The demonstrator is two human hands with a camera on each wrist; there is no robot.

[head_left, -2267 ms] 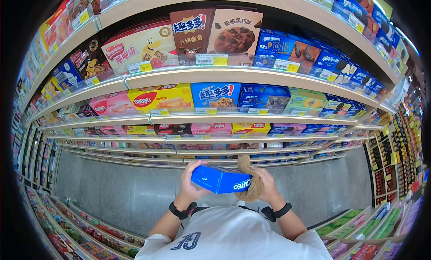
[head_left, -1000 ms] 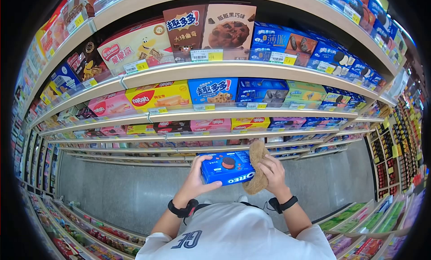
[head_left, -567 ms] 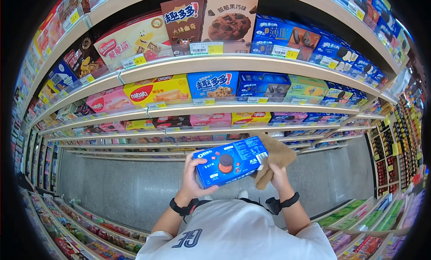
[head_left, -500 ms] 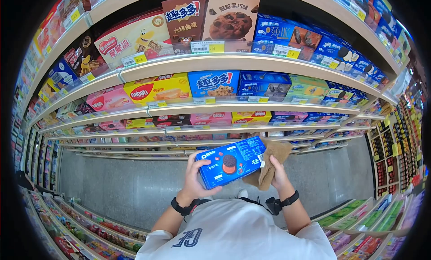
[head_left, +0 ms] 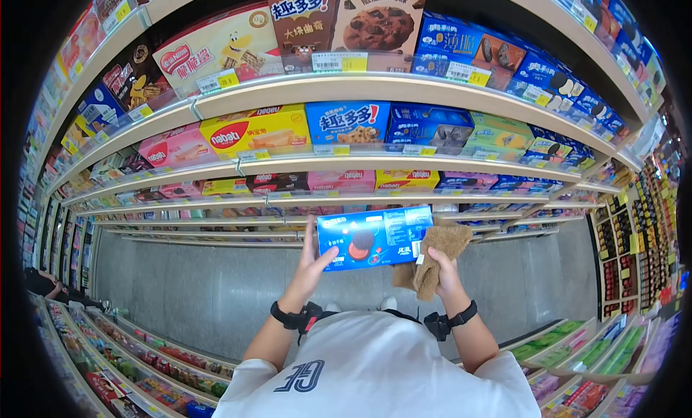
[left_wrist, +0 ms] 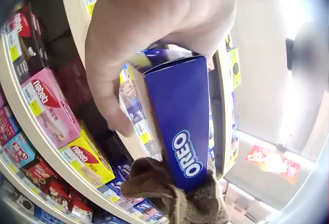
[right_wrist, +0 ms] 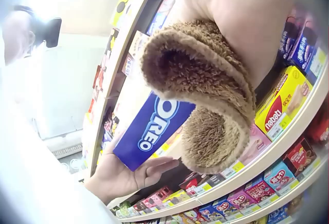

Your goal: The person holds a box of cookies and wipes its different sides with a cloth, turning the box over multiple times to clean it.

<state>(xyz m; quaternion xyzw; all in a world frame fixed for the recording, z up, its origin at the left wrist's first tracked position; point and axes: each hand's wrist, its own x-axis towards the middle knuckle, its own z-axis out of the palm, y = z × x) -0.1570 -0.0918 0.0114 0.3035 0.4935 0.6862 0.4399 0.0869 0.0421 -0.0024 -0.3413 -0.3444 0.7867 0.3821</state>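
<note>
The blue Oreo box (head_left: 375, 238) is held level in front of the shirt, its cookie picture facing up. My left hand (head_left: 307, 263) grips its left end, thumb on the printed face; in the left wrist view that hand (left_wrist: 154, 28) spans the box (left_wrist: 180, 116) from both sides. A brown fluffy cloth (head_left: 441, 256) is pinched in my right hand (head_left: 448, 277) and covers the box's right end. The right wrist view shows the cloth (right_wrist: 205, 80) folded over beside the box (right_wrist: 154, 126), below the right hand (right_wrist: 231, 13).
Shelves (head_left: 288, 93) of biscuit boxes rise in front, with price tags along their edges. More shelving (head_left: 620, 252) stands at the right. Low racks (head_left: 130, 353) flank the body behind. Another person (head_left: 54, 288) is at the far left. Grey floor (head_left: 216, 281) lies under the hands.
The box has been turned so its wide printed face shows, and it has levelled out from a tilt. The cloth no longer wraps upright round the box but lies bunched at its right end.
</note>
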